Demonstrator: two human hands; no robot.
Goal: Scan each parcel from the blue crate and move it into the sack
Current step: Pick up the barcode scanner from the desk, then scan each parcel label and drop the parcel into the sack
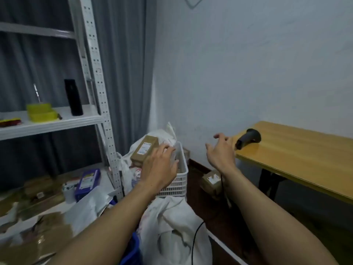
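Note:
My left hand reaches over a white slatted basket and touches a brown cardboard parcel with a white label that lies on top of a pile. My right hand hovers in the air with its fingers spread, holding nothing, just left of the black barcode scanner that lies on the corner of the wooden table. A white sack sits crumpled below my left forearm. The blue crate shows only as a blue edge at the bottom, mostly hidden by the sack and my arm.
A second brown parcel lies on the dark floor under the table's corner. A white metal shelf unit at left carries a yellow box, a black bottle and, lower down, a purple box. A black cable runs over the sack.

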